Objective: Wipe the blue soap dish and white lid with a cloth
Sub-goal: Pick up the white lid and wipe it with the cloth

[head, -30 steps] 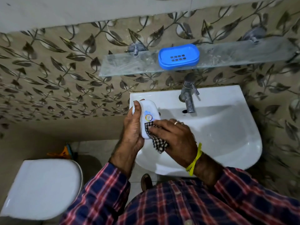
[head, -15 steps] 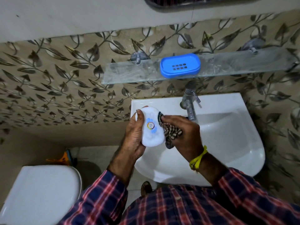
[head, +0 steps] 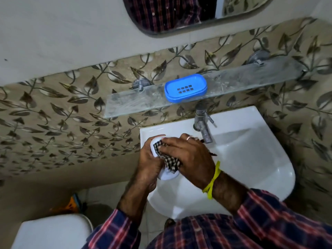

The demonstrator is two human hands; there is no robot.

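1. The left hand point(head: 150, 166) grips the white lid point(head: 167, 175) from its left side, fingers curled round the edge, and holds it upright over the left rim of the sink point(head: 251, 159).
2. The right hand point(head: 190, 151) lies across the face of the lid with its fingers stretched out flat, pressing the checked cloth point(head: 170, 161) against it.
3. The cloth sits between the right palm and the lid; its black-and-white checks show at the fingertips and below the heel of the hand.
4. Only the top left edge and the bottom end of the lid show; the hands and cloth hide the remainder.
5. A ring point(head: 189, 137) sits on one right finger, and a yellow band point(head: 212, 182) circles the right wrist.
6. The blue soap dish point(head: 186, 88) rests on the glass shelf point(head: 242, 78) above the sink, well apart from both hands, with its drain holes facing up.
7. The tap point(head: 203, 125) stands at the back of the sink, just right of the right hand.
8. A mirror point(head: 172, 13) hangs on the wall above the shelf.
9. A white toilet lid point(head: 52, 232) shows at the lower left.
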